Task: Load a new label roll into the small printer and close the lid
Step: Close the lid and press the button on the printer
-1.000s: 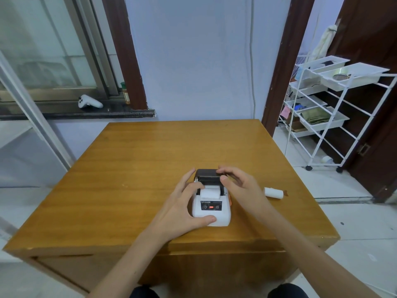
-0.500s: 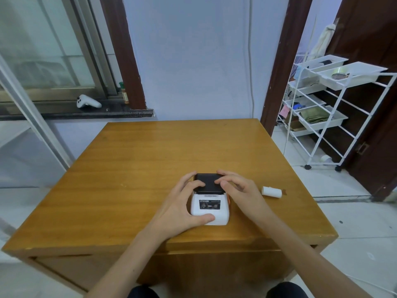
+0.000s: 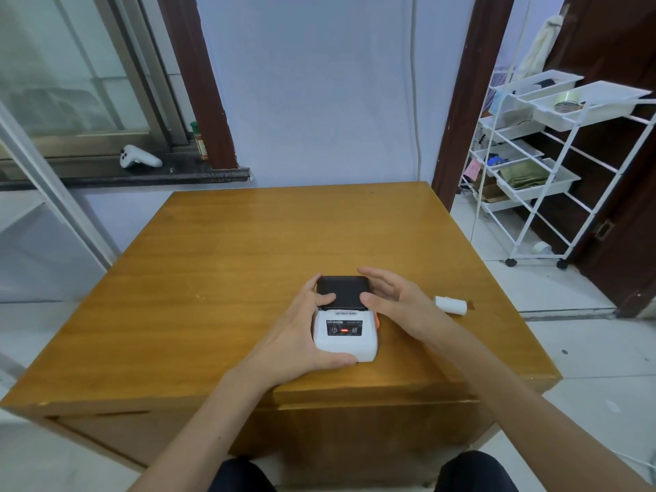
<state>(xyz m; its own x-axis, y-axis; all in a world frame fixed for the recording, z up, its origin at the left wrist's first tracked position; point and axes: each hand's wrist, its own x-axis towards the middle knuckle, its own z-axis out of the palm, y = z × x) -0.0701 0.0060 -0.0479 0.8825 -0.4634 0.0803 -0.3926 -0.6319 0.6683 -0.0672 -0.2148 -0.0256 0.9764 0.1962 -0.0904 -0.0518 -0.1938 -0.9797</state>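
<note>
Small white plastic label printer (image 3: 345, 336) with rounded corners sat on the glossy honey-coloured wooden table (image 3: 248, 250), near its 6 o'clock edge. Its glossy black lid (image 3: 342, 292) lay flat and looked shut, so the step in hand read as the closing press or a check that the latch caught. Left hand (image 3: 301, 337) wrapped the printer's 9 o'clock side, thumb along the front edge and fingertips on the lid: a firm hold on the body. Right hand (image 3: 394, 302) hovered at the printer's 3 o'clock, fingers loosely spread, holding nothing. A red light showed on the dark front panel. A small white paper roll (image 3: 451, 305) lay on the table at 3 o'clock of the printer, apart from it; whether spare or spent, cannot tell. Next move probably needs even downward pressure on the lid while the left hand steadies the smooth casing.
</note>
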